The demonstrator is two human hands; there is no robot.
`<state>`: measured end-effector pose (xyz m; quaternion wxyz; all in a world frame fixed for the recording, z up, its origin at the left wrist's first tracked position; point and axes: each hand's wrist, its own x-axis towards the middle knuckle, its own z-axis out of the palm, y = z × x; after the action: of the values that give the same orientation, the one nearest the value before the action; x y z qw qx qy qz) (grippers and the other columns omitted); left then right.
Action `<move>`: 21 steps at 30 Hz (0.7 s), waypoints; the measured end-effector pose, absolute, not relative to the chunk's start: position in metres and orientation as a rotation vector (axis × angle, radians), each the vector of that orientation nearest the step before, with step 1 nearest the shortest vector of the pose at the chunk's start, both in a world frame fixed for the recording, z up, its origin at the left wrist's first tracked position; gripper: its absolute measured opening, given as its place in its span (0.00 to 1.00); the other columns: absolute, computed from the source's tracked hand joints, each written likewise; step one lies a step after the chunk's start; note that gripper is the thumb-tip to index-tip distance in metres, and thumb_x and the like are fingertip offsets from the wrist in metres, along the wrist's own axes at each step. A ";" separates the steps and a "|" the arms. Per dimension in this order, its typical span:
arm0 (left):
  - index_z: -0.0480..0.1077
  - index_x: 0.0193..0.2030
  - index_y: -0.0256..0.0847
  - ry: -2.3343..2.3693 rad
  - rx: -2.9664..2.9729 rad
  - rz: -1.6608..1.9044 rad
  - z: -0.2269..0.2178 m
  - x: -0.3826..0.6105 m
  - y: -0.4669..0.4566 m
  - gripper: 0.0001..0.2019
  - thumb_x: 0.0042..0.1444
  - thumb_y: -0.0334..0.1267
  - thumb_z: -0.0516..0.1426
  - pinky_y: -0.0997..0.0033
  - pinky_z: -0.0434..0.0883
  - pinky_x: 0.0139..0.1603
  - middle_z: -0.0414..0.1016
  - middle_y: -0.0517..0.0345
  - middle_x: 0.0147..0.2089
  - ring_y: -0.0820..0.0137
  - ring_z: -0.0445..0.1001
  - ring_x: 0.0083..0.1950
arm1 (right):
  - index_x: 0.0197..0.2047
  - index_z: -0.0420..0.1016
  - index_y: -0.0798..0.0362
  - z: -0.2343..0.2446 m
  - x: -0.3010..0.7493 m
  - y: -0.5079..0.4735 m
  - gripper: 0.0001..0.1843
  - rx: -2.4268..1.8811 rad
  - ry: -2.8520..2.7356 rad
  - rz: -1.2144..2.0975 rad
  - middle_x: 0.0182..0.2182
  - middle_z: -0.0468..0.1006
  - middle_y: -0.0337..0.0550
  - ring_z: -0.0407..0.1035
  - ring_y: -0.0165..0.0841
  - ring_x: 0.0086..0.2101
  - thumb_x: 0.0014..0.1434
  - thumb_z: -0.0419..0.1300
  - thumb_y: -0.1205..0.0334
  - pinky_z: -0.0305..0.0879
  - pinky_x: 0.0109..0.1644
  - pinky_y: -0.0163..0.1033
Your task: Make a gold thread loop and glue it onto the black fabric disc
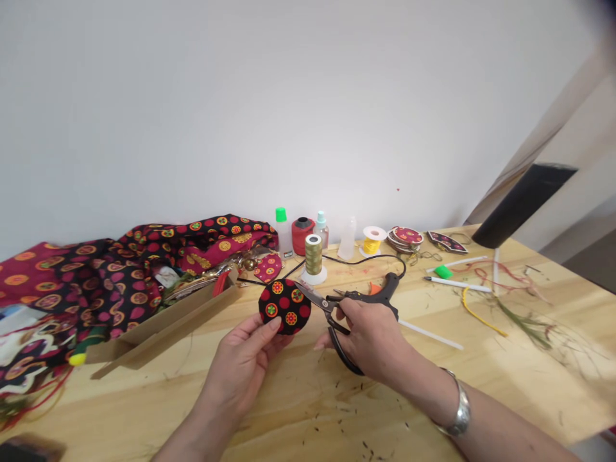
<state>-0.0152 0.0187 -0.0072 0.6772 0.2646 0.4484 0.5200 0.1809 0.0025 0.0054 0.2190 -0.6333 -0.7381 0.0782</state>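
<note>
Between the thumb and fingers of my left hand [248, 350] is a round black fabric-covered disc [285, 307] with red dots and flower motifs. My right hand [373, 337] grips a pair of scissors [337, 321] by their black handles. The blades point left, and their tips lie at the disc's upper right edge; whether they touch it I cannot tell. Just behind my right hand lies a black glue gun [385, 293] with its cord. A spool of olive-gold thread [313, 255] stands upright behind the disc.
A cardboard box [178, 327] and heaped patterned fabric [129, 269] fill the left. Along the wall stand a green-capped bottle [283, 231], red thread [303, 237] and a yellow spool [372, 242]. Rightward lie a white pen [457, 283], cords and a glue stick [430, 335]. Dark scraps dot the tabletop.
</note>
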 end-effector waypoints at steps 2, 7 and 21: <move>0.77 0.33 0.34 1.004 0.601 1.168 -0.008 -0.015 0.019 0.09 0.42 0.30 0.66 0.70 0.75 0.39 0.81 0.49 0.37 0.67 0.78 0.36 | 0.28 0.69 0.53 0.005 0.180 0.002 0.21 -1.756 -2.033 0.235 0.26 0.78 0.45 0.72 0.36 0.26 0.51 0.57 0.41 0.54 0.27 0.35; 0.77 0.34 0.34 1.000 0.615 1.166 -0.009 -0.016 0.019 0.09 0.43 0.31 0.65 0.71 0.74 0.39 0.81 0.50 0.36 0.68 0.77 0.36 | 0.24 0.67 0.52 0.011 0.180 0.003 0.21 -1.795 -1.929 0.418 0.23 0.76 0.42 0.70 0.34 0.25 0.52 0.57 0.41 0.53 0.26 0.34; 0.76 0.38 0.35 0.987 0.678 1.114 -0.009 -0.017 0.018 0.10 0.47 0.32 0.64 0.72 0.72 0.40 0.81 0.50 0.39 0.68 0.76 0.38 | 0.33 0.65 0.52 0.019 0.184 0.001 0.24 -1.739 -2.096 0.391 0.28 0.74 0.42 0.68 0.35 0.27 0.51 0.54 0.37 0.54 0.28 0.35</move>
<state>-0.0165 0.0176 -0.0089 0.6840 0.3023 0.4403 0.4969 0.1843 0.0010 0.0193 0.1937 -0.6200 -0.7474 0.1395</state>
